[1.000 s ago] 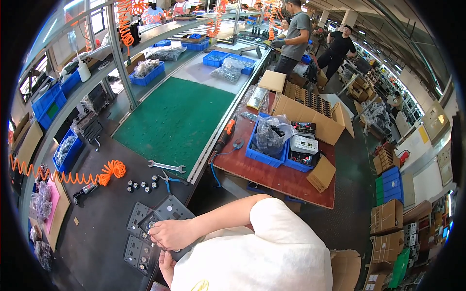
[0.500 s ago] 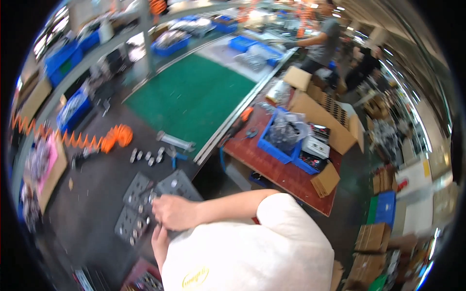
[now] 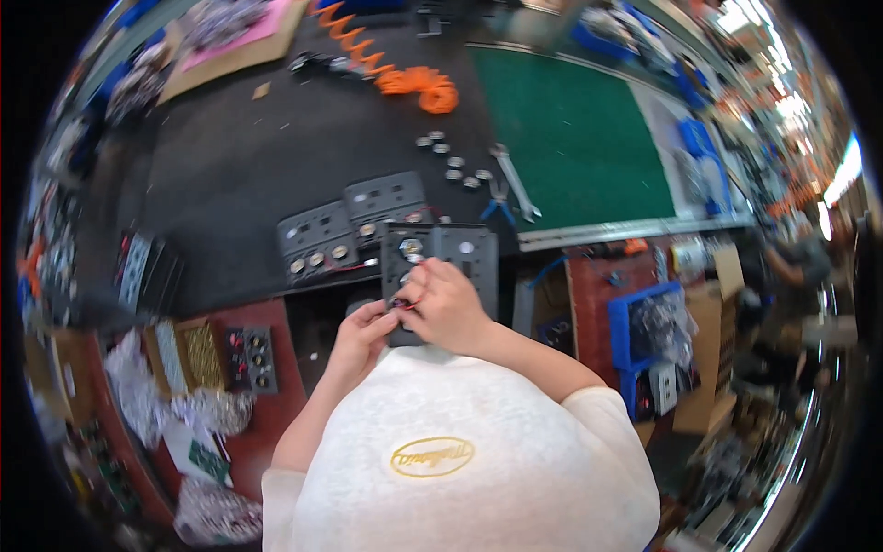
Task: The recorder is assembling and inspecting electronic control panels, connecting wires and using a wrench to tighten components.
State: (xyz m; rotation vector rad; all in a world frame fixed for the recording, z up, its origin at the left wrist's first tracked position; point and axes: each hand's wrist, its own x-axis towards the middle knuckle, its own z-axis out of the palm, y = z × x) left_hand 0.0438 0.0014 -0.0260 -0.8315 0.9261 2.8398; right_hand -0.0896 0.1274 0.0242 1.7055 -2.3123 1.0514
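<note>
A dark metal panel (image 3: 474,267) with cut-outs lies at the bench's near edge, a round silver part set in its left side. Over that side my right hand (image 3: 448,308) is closed, its fingertips pinching a red wire (image 3: 418,296). My left hand (image 3: 361,339) meets it, fingers pinched on a small dark connector-like part (image 3: 399,304) at the wire's end. Fingers partly cover this part. Just beyond and to the left lie two similar panels, one (image 3: 313,225) with round silver parts and a red lead, the other (image 3: 384,195) behind it.
Loose round silver parts (image 3: 455,174), a wrench (image 3: 515,184) and blue-handled pliers (image 3: 499,202) lie beyond the panels. A coiled orange hose (image 3: 418,87) is farther back. At right stand a green mat (image 3: 579,138) and blue bins (image 3: 635,322); at left, stacked dark panels (image 3: 147,271).
The view has swung left and down, bringing the left-hand red table into sight. Both hands now meet over the near panel; earlier the left hand was mostly hidden below the right.
</note>
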